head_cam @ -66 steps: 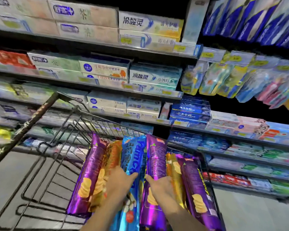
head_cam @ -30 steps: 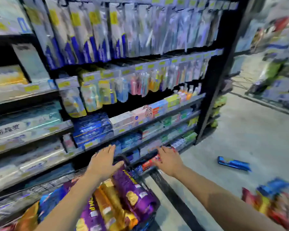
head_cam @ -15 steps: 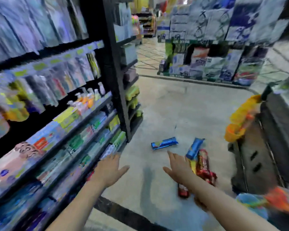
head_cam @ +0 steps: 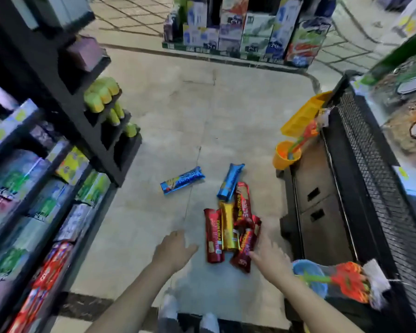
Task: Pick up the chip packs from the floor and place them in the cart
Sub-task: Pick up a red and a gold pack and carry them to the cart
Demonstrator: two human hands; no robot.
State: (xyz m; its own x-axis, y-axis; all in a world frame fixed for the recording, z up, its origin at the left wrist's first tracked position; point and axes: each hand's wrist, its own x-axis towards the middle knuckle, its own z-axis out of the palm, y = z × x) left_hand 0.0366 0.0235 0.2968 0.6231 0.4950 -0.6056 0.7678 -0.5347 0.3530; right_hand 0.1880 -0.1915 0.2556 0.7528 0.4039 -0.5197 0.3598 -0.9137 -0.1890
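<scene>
Several long chip packs lie on the beige floor. A blue pack (head_cam: 182, 180) lies apart to the left. A second blue pack (head_cam: 230, 182) tops a cluster of red packs (head_cam: 213, 235) and one gold pack (head_cam: 228, 227). My left hand (head_cam: 172, 251) hovers open just left of the cluster, holding nothing. My right hand (head_cam: 267, 254) reaches from the right, fingers spread, touching the lower red pack (head_cam: 246, 246). The cart is out of view.
Black store shelves (head_cam: 58, 145) with boxed goods line the left. A black mesh display stand (head_cam: 360, 188) with hanging yellow and orange toys (head_cam: 296, 138) stands on the right. A floor display of boxes (head_cam: 245, 32) sits far ahead. My shoes (head_cam: 187, 318) show at the bottom.
I have turned away from the cart, where both hands rested on packed chip packs, to the floor. Both hands have dropped toward the pile, the right now reaching the red packs.
</scene>
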